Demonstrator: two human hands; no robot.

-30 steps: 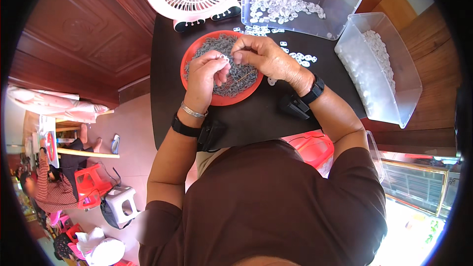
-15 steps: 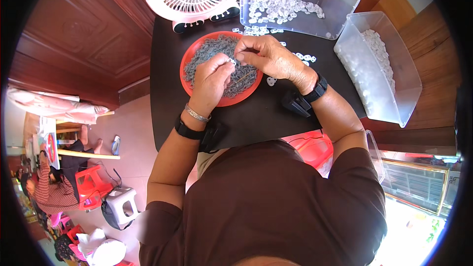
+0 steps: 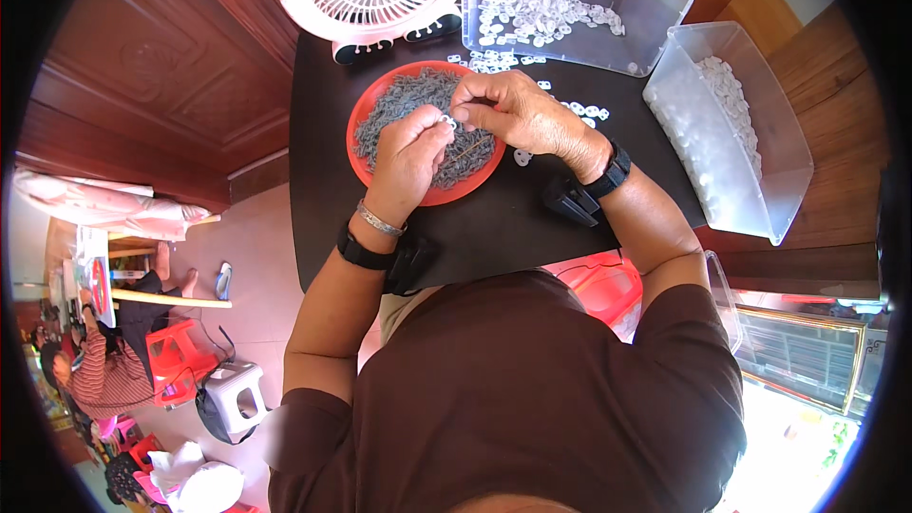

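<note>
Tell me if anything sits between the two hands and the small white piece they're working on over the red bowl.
Nothing visible does. The left hand and the right hand both pinch the small white piece directly at their fingertips, above the red bowl of grey parts. The loose white pieces on the black table lie off to the right.

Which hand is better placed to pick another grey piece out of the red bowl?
Probably the left hand: it sits directly over the grey pieces in the red bowl. The right hand is at the bowl's far-right edge.
</note>
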